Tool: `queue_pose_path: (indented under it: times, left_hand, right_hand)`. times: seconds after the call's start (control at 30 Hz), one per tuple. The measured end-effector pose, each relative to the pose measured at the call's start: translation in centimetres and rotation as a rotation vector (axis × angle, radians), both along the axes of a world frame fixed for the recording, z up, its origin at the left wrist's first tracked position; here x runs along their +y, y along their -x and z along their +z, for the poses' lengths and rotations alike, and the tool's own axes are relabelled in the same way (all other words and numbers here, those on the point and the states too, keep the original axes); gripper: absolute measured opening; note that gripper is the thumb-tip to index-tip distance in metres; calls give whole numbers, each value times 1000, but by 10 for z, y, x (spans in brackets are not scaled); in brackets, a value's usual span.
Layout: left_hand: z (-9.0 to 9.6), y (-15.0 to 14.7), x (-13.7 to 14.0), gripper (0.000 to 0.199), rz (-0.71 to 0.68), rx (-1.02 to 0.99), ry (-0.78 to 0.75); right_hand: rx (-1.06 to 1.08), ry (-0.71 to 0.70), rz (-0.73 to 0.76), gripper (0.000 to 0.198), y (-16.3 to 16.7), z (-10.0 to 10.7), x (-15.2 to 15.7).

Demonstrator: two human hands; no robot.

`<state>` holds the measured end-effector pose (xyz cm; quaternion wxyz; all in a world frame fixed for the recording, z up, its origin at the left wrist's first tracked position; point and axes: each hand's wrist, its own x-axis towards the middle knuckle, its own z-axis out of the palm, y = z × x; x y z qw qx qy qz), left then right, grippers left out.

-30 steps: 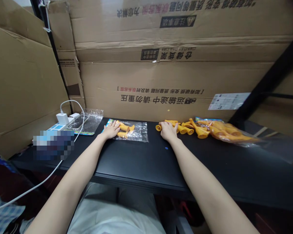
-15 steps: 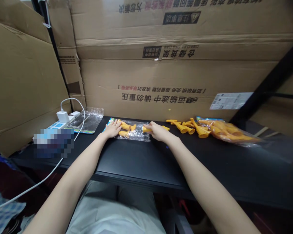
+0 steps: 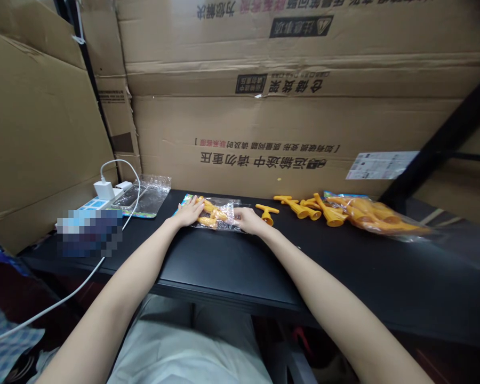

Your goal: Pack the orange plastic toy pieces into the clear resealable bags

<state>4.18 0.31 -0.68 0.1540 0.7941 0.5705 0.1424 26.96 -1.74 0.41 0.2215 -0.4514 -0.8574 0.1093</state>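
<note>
A clear plastic bag (image 3: 234, 226) with a colourful card edge lies flat on the black tabletop, several yellow plastic pieces (image 3: 207, 221) inside it. My left hand (image 3: 189, 211) rests on the bag's left part, fingers stretched out over the film. At the bag's right end is my right hand (image 3: 248, 220), its fingertips under the film and closed on the end of a yellow cone-ended piece (image 3: 221, 214); the grip is partly hidden. Just right of that hand lies a T-shaped yellow piece (image 3: 268, 213) with a flared end.
Several loose yellow pieces (image 3: 302, 209) lie farther right, beside a filled clear bag (image 3: 374, 216). An empty-looking clear bag (image 3: 154, 197) and a power strip (image 3: 100, 200) with a white cable (image 3: 77, 290) are at left. A cardboard wall (image 3: 232, 122) closes the back.
My right hand has moved left into the bag's mouth, taking a yellow piece in with it. The T-shaped piece behind that hand is now uncovered. My left hand stays on the bag.
</note>
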Motion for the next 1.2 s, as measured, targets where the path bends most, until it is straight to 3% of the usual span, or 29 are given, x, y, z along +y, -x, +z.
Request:
queue_pose_path:
  times: [0.23, 0.37, 0.5, 0.6, 0.7, 0.87, 1.1, 1.2]
  left_hand:
    - [2, -2, -2, 58, 15, -31, 32]
    - [-1, -1, 1, 60, 42, -99, 29]
    - [-2, 1, 5, 60, 74, -170, 27]
    - [-1, 0, 4, 56, 88, -157, 15]
    - [1, -1, 3, 54, 101, -157, 11]
    - [-4, 1, 9, 55, 81, -224, 10]
    - [-14, 7, 24, 53, 46, -312, -36]
    - [-17, 9, 27, 51, 63, -278, -66]
  right_hand:
    - [-36, 3, -31, 22, 12, -4, -1]
    - [271, 80, 19, 26, 13, -5, 3]
    - [691, 322, -116, 21, 7, -9, 8]
    - [877, 467, -226, 13, 4, -12, 10]
    - [833, 441, -272, 13, 2, -13, 10]
    - [502, 299, -231, 14, 2, -10, 9]
    - [587, 488, -117, 15, 5, -6, -1]
    - [560, 436, -81, 14, 4, -7, 1]
